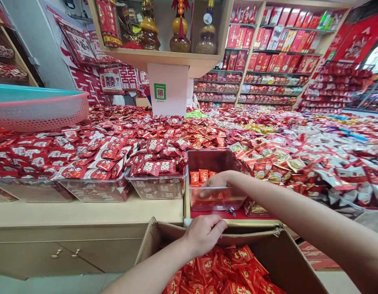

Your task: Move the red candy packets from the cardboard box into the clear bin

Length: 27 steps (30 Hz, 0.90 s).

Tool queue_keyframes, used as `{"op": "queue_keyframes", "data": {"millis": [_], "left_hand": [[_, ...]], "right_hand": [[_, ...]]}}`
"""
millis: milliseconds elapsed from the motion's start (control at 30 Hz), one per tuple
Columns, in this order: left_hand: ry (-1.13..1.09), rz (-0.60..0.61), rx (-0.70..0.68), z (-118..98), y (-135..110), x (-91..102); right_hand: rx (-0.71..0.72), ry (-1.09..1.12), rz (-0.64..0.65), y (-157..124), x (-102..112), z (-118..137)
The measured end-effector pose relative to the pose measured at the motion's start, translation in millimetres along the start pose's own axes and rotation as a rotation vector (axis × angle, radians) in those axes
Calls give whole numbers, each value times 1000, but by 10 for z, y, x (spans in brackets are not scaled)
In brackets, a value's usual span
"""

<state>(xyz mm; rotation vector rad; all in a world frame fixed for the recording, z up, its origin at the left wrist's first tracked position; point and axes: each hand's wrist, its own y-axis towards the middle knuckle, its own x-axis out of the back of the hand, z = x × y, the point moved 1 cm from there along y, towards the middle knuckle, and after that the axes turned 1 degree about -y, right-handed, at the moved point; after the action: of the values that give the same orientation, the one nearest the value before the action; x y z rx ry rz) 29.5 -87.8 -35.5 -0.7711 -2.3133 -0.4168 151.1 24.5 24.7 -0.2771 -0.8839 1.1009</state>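
Note:
My right hand (218,180) reaches down into a clear plastic bin (218,195) on the counter. Its fingers point downward against small red-and-orange snack packets (203,175) at the bottom, and its fingertips are blurred through the plastic wall. It looks open, with no packet visible in its grasp. Below, my left hand (204,233) is closed over the far rim of a cardboard box (283,257), thumb on top, its fingertips hidden. Many red packets with gold lettering (228,267) lie inside the box, beneath my left wrist.
Clear bins heaped with red packets (158,183) stand left of the bin. More packets (277,167) pile up at right. A pink basket (44,110) sits at far left. A wooden display shelf (164,55) overhangs the counter. Cabinet doors (75,257) are below.

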Motion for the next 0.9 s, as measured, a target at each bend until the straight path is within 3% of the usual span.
{"op": "queue_keyframes", "data": {"millis": [133, 300, 600, 900], "left_hand": [[15, -7, -7, 7, 4, 1], [16, -8, -21, 17, 11, 3], [32, -11, -16, 31, 13, -6], [45, -27, -24, 33, 4, -16]], "right_hand": [[-11, 29, -43, 44, 8, -6], [12, 105, 10, 88, -16, -19], [-95, -67, -161, 73, 42, 36], [-50, 32, -46, 42, 7, 0]]}}
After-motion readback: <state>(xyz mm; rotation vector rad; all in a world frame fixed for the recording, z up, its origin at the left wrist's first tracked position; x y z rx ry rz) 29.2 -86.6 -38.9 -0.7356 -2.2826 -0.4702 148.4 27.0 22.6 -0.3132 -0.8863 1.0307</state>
